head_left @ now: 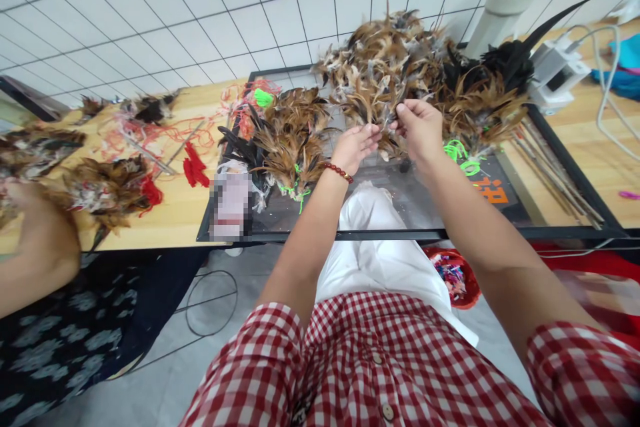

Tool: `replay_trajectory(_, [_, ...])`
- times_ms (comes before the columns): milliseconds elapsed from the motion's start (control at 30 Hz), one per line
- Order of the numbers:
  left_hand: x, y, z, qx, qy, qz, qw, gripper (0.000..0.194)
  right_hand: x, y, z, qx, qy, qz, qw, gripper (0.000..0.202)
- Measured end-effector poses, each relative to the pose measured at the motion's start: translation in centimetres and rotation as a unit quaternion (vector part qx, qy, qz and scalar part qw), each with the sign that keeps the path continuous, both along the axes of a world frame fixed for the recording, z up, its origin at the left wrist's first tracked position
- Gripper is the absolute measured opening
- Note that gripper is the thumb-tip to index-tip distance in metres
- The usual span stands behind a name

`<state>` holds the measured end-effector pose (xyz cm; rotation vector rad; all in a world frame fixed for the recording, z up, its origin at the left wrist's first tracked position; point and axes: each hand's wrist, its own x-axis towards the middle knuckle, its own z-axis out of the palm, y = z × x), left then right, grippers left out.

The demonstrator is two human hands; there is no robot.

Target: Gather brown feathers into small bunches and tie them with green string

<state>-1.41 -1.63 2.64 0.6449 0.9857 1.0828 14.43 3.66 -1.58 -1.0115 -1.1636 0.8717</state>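
Both hands meet in front of a big pile of brown feathers [385, 57] on the black-framed glass panel. With thumb and fingertips, my right hand [421, 128] pinches a small feather [387, 121]. My left hand [354, 147], a red bead bracelet at its wrist, has its fingertips closed at that feather's lower end. Left of my hands lie brown feather bunches [295, 140] tied with green string [299, 190]. Another brown bunch [477, 107] lies at the right, beside more green string [463, 155]. The tips of some fingers are hidden among the feathers.
Another person's arm [40, 233] reaches in at the left, near feathers with red string [153, 193]. Thin sticks [560, 173] lie at the panel's right. A white adapter [557, 73] with cables and a grey-white cylinder [505, 10] stand behind. An orange basket [473, 297] sits below.
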Motion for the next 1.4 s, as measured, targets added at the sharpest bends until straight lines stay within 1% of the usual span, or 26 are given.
replay_trajectory(100, [0.0, -0.2, 0.0, -0.007, -0.008, -0.055, 0.998, 0.012, -0.5, -0.2, -0.1, -0.013, 0.013, -0.002, 1.0, 0.03])
replay_trajectory(167, [0.0, -0.1, 0.1, -0.004, -0.003, -0.051, 0.999, 0.014, -0.6, -0.1, -0.2, -0.015, 0.008, -0.007, 1.0, 0.026])
replay_trajectory(233, [0.1, 0.1, 0.1, 0.001, 0.001, -0.009, 1.0, 0.017, -0.3, 0.0, -0.1, -0.013, 0.009, -0.022, 1.0, 0.025])
replay_trajectory(300, [0.1, 0.4, 0.1, 0.01, -0.001, 0.06, 0.998, 0.018, 0.1, 0.0, 0.2, -0.018, 0.024, -0.042, 0.999, 0.025])
replay_trajectory(367, [0.1, 0.8, 0.0, 0.024, -0.011, 0.128, 0.991, 0.02, 0.3, -0.3, 0.7, -0.046, 0.046, -0.055, 0.996, 0.026])
replay_trajectory(400, [0.1, 0.9, -0.1, 0.034, -0.016, 0.15, 0.988, 0.021, 0.3, -0.5, 1.0, -0.065, 0.054, -0.052, 0.995, 0.027])
replay_trajectory(467, [0.1, 1.1, -0.2, 0.056, -0.016, 0.161, 0.985, 0.021, 0.0, -1.3, 1.6, -0.095, 0.061, -0.022, 0.993, 0.034])
replay_trajectory(600, [0.4, 1.0, -0.5, 0.102, 0.02, 0.113, 0.988, 0.016, -1.5, -2.6, 2.1, -0.105, 0.058, 0.1, 0.988, 0.06])
replay_trajectory(667, [0.6, 0.8, -0.5, 0.115, 0.034, 0.089, 0.989, 0.017, -2.0, -2.9, 1.9, -0.101, 0.061, 0.126, 0.985, 0.066])
replay_trajectory(767, [0.8, 0.5, -0.4, 0.109, 0.045, 0.055, 0.992, 0.02, -2.0, -2.6, 1.4, -0.073, 0.059, 0.101, 0.99, 0.068])
replay_trajectory(867, [0.6, 0.2, -0.2, 0.07, 0.022, 0.053, 0.996, 0.021, -1.5, -2.0, 1.3, -0.035, 0.052, 0.068, 0.996, 0.067])
replay_trajectory(967, [0.3, 0.2, 0.1, 0.016, -0.006, 0.059, 0.998, 0.021, -1.1, -1.8, 1.3, -0.001, 0.029, 0.077, 0.997, 0.063])
replay_trajectory(1067, [0.2, 0.1, 0.3, -0.014, -0.006, 0.017, 1.0, 0.018, -0.9, -1.7, 1.2, 0.022, -0.039, 0.09, 0.995, 0.058])
replay_trajectory(1167, [0.3, -0.1, 0.5, -0.011, 0.013, -0.02, 1.0, 0.02, -0.8, -1.7, 0.8, 0.075, -0.137, 0.047, 0.987, 0.051])
replay_trajectory(1267, [0.3, -0.4, 0.6, 0.016, 0.054, -0.04, 0.998, 0.025, -0.7, -1.5, 0.5, 0.12, -0.214, 0.002, 0.97, 0.046])
replay_trajectory(1333, [0.4, -0.3, 0.6, 0.037, 0.091, -0.045, 0.994, 0.029, -0.6, -1.4, 0.3, 0.127, -0.229, -0.009, 0.965, 0.044])
replay_trajectory(1400, [0.4, -0.1, 0.5, 0.05, 0.115, -0.022, 0.992, 0.027, -0.4, -1.1, 0.1, 0.121, -0.225, -0.027, 0.966, 0.04])
